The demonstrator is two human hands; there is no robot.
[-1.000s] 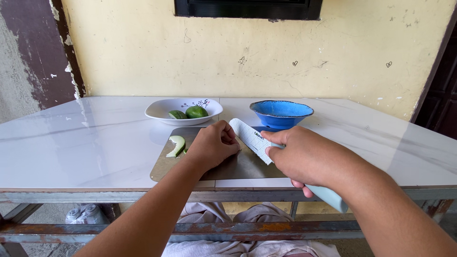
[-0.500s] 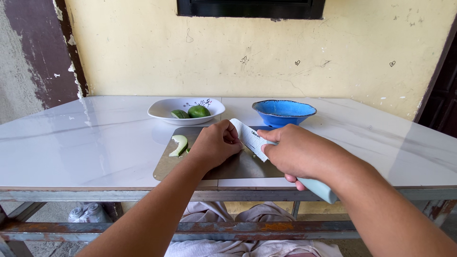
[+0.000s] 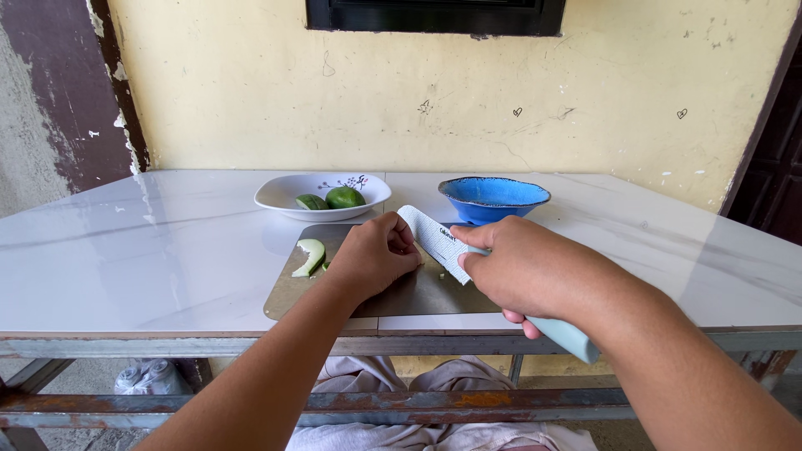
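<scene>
Evidently mid-slice: the left hand [image 3: 373, 257] curls shut over hidden fruit (unseen beneath it) on the grey rectangular cutting board [image 3: 418, 292], the right hand [image 3: 522, 269] grips tight the pale-blue-handled white-bladed knife [image 3: 434, 240], needing a steady downward press clear of the left fingers [image 3: 403, 235].

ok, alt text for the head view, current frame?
Seen from above, a person's left hand presses down on something hidden under it on a cutting board, while the right hand holds a pale knife beside it. A green fruit slice lies on the board; a white dish with green fruit and a blue bowl sit behind.

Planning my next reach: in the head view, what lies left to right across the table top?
Green slice → white dish with green fruit → left hand → knife → blue bowl, with the right hand nearer the camera.
</scene>
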